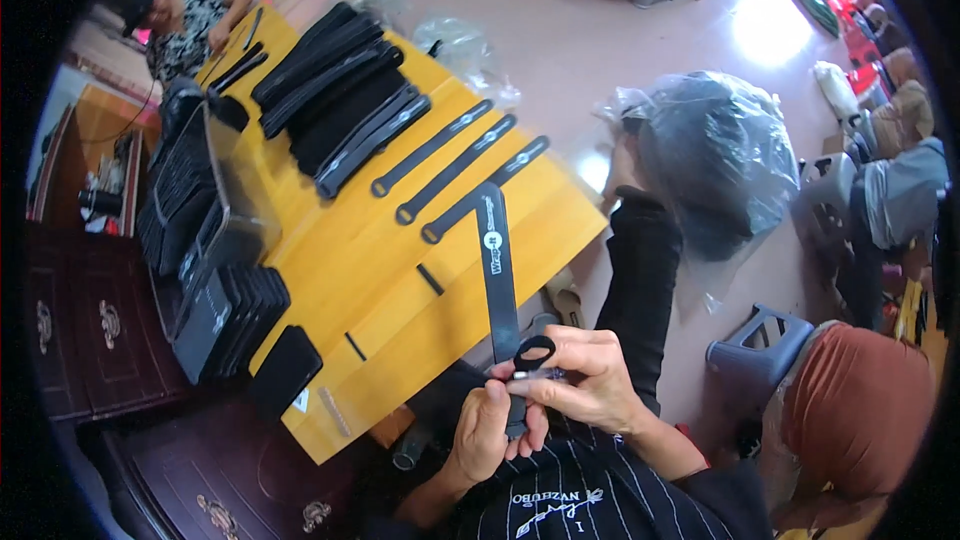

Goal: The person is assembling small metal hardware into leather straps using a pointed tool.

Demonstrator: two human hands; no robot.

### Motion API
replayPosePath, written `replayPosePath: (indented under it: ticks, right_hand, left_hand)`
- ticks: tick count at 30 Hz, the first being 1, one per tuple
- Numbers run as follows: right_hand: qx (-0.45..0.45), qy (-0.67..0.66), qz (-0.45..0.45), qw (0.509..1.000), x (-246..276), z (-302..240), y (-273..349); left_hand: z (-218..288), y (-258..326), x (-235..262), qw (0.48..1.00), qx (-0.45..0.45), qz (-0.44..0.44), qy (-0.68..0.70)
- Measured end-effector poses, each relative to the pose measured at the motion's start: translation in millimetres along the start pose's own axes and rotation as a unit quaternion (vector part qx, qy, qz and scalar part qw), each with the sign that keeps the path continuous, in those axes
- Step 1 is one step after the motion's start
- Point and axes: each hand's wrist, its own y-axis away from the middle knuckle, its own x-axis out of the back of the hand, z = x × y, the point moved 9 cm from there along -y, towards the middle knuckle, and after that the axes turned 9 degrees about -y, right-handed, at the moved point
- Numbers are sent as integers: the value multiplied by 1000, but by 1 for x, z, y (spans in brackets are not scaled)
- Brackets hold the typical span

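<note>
A long black strap (500,290) with white print rises from my two hands, its rounded tip over the table edge. My left hand (482,440) is closed on its lower end, thumb on top. My right hand (590,380) pinches beside a black loop (536,350) at that end. A small shiny, see-through piece (540,374) shows at the right fingertips; its kind is unclear. Ahead on the table lie several similar straps with looped ends, among them one strap (432,148) on the left. Two short black strips (431,280) lie nearer.
The yellow wooden table (400,340) carries a big pile of black straps (345,90), a clear bin (225,175) and stacked flat black pieces (235,315). A person (195,25) sits at its far end. On the right are a plastic-wrapped bundle (715,160) and a stool (758,348).
</note>
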Motion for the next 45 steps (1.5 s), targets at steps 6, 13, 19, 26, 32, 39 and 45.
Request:
replayPosePath:
  ticks: [6,13,19,26,32,39,45]
  right_hand:
    - [-31,113,182,976,69,-12,0]
    - [16,33,444,895,224,-36,4]
    - [127,109,543,823,268,-50,23]
    - [83,370,417,826,185,-28,5]
    - [166,470,212,840,84,21,-35]
    - [113,486,141,855,42,54,-52]
    - [89,503,116,852,23,63,-72]
  left_hand:
    - [-15,-6,-24,986,46,-86,-132]
    - [-49,6,-25,963,98,-157,-195]
    - [-50,29,14,970,99,-151,-162]
    - [-16,32,58,994,-81,38,-67]
    - [-11,14,76,969,-181,160,56]
    - [-7,9,86,961,-197,196,11]
    - [-14,6,94,961,-192,199,16]
